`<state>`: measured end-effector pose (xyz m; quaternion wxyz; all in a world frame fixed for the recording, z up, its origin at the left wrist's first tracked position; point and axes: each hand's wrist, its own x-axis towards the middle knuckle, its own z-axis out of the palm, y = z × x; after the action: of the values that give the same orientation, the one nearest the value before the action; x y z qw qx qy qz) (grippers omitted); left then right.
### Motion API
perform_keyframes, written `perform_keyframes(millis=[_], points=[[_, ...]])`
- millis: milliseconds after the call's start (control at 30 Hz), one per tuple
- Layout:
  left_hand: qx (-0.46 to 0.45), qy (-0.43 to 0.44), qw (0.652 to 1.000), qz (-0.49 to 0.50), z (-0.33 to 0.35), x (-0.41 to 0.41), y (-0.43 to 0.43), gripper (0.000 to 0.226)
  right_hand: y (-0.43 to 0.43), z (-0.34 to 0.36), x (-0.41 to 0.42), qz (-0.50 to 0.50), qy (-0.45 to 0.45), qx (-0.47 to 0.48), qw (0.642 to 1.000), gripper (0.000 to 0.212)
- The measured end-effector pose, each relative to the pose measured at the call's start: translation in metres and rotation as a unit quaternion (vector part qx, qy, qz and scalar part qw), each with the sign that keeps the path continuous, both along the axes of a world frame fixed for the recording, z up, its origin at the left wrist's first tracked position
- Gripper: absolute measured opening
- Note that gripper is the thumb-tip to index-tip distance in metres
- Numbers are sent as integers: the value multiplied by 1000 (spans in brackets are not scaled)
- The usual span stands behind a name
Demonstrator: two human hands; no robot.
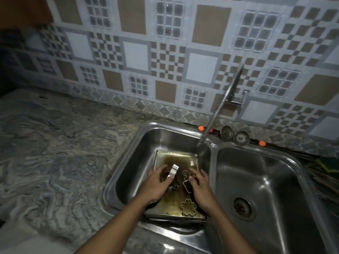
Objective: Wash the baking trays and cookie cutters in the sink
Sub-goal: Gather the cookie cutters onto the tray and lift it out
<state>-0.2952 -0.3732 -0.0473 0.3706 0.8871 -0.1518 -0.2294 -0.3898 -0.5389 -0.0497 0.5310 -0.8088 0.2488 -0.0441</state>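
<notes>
A greasy square baking tray [176, 158] lies in the left basin of a steel double sink [128, 162], with another tray edge showing under its near side. Several metal cookie cutters lie in it: a flower-shaped cutter [188, 207] near the front, and two outline cutters [186, 174] in the middle. My left hand [157, 184] grips a shiny round cutter [173, 172] and lifts it off the tray. My right hand [199, 187] has its fingers curled on a cutter lying in the tray.
A flexible spring faucet [222, 101] reaches from the tiled wall to the left basin's far right corner. The right basin [266, 180] has an open drain. Two sink strainers [235, 136] sit on the back ledge. A marbled countertop [55, 143] spreads left. A green-yellow sponge [328, 164] lies far right.
</notes>
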Motion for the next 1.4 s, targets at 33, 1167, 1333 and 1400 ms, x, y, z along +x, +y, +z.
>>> perform_keyframes(millis=[33, 1167, 1333, 1400], points=[[-2, 2, 1000, -5, 2, 15, 13, 59, 16, 1, 12, -9, -3, -1, 1000, 36], [93, -25, 995, 24, -9, 297, 215, 80, 240, -38, 266, -11, -37, 19, 999, 62], [70, -32, 995, 67, 1, 285, 218, 91, 218, -18, 251, -46, -63, 69, 995, 56], [71, -27, 995, 65, 0, 279, 222, 89, 204, -12, 237, -66, -74, 60, 993, 56]])
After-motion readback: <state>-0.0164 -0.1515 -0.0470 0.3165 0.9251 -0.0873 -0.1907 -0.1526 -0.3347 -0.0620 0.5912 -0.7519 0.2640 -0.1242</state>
